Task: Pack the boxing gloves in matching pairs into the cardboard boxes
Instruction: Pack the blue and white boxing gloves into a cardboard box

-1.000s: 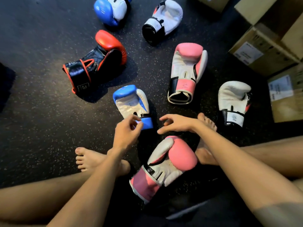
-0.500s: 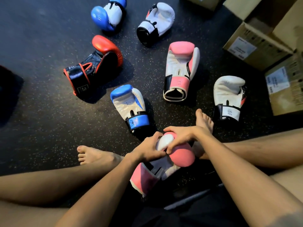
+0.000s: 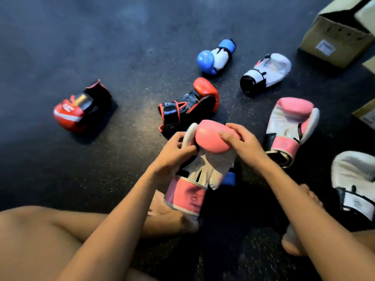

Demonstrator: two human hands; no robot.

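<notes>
Two hands hold one pink glove point(image 3: 212, 138) over the floor point(image 3: 121, 179): left hand point(image 3: 172, 153) fingers pinch its white thumb, right hand point(image 3: 245, 145) fingers curl over the padding (twin point(image 3: 290, 126) lies just right of them); box point(image 3: 332, 37) farther right, beyond.

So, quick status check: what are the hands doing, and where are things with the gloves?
Left hand and right hand both grip one pink glove. Its pink match lies on floor, just right. Nothing between them; cardboard box farther off.
</notes>
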